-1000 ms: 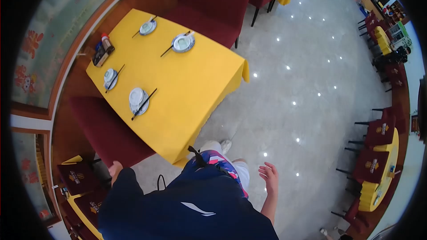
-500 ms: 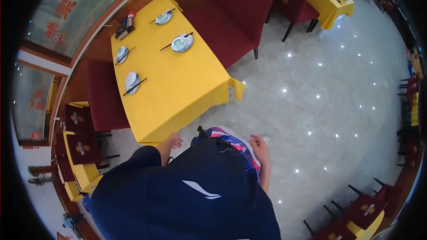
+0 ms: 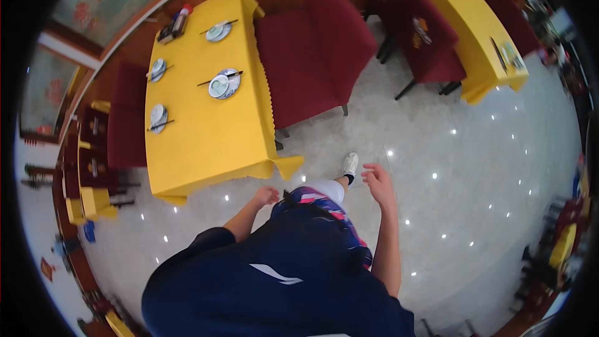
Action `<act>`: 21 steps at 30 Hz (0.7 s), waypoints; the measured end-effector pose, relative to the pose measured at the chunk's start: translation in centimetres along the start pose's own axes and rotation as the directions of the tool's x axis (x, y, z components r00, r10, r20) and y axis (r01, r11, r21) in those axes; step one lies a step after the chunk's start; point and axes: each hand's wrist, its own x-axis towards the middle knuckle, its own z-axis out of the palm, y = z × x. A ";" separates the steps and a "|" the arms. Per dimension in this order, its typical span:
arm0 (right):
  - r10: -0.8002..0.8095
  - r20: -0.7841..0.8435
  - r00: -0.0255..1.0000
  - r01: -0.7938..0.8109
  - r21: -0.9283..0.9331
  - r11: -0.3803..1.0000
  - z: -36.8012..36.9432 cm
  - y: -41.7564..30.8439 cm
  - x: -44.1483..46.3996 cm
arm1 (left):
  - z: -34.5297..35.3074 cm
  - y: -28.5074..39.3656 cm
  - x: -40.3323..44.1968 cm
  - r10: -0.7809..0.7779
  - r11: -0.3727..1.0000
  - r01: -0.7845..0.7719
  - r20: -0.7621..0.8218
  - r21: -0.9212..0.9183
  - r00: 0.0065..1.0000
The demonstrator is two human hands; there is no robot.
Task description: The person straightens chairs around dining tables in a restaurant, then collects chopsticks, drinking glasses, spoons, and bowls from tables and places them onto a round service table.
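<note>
My left hand (image 3: 267, 196) hangs beside my waist, near the front edge of the yellow-clothed table (image 3: 206, 150). Its fingers are loosely bent and somewhat apart, with no object visible in them. On my other side, my right hand (image 3: 379, 184) is held out over the tiled floor, fingers apart and holding nothing. Neither hand touches the table. Four-place settings aside, the nearest bowl and plate (image 3: 224, 83) lie with chopsticks across them. Another bowl on a plate (image 3: 158, 116) sits at the left edge.
A dark red bench seat (image 3: 306, 56) adjoins the table's right side. Farther right stand a red chair (image 3: 430, 43) and a second yellow-clothed table (image 3: 458, 22). My white shoe (image 3: 350, 163) is on the shiny floor (image 3: 437, 212). A condiment holder (image 3: 171, 28) stands by the wall.
I have stepped forward, and the view has turned to the right. The table now lies farther left, and one shoe has come into view. My right hand is raised farther forward.
</note>
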 end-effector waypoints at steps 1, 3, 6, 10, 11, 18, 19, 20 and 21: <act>0.027 0.050 0.998 -0.026 -0.019 0.999 -0.5 -1.3 2.3 | 0.8 -0.1 3.6 0.104 0.994 -0.105 0.024 0.038 0.994; 0.054 0.145 0.988 -0.021 -0.219 0.976 -1.9 -4.1 2.8 | 4.1 2.3 8.5 0.263 0.953 -0.257 -0.021 0.161 0.965; 0.089 0.376 0.922 0.050 -0.344 0.938 -5.5 -8.5 7.3 | 9.3 15.4 11.9 -0.007 0.903 -0.043 -0.116 -0.426 0.993; 0.147 0.466 0.872 0.122 -0.498 0.859 -12.2 -11.5 17.3 | 12.7 24.6 16.0 0.277 0.922 -0.328 -0.240 -0.206 0.930; 0.171 0.456 0.874 0.150 -0.586 0.796 -13.3 -12.9 20.5 | 12.3 28.3 16.0 0.316 0.930 -0.343 -0.190 -0.134 0.930; -0.100 0.437 0.894 0.117 -0.013 0.993 -16.5 -13.7 42.4 | 11.7 44.5 19.9 -0.142 0.903 0.062 -0.157 -0.425 0.977; -0.119 0.452 0.884 0.123 0.021 0.992 -17.1 -14.7 45.2 | 12.4 46.1 20.7 -0.145 0.896 0.064 -0.153 -0.440 0.978; -0.079 0.503 0.861 0.101 -0.016 0.995 -17.8 -16.1 48.1 | 12.8 47.8 21.2 -0.181 0.756 0.042 -0.147 -0.653 0.972; -0.045 0.544 0.838 0.084 -0.048 0.995 -18.2 -18.1 51.0 | 12.9 49.8 21.9 -0.210 0.575 0.012 -0.133 -0.818 0.969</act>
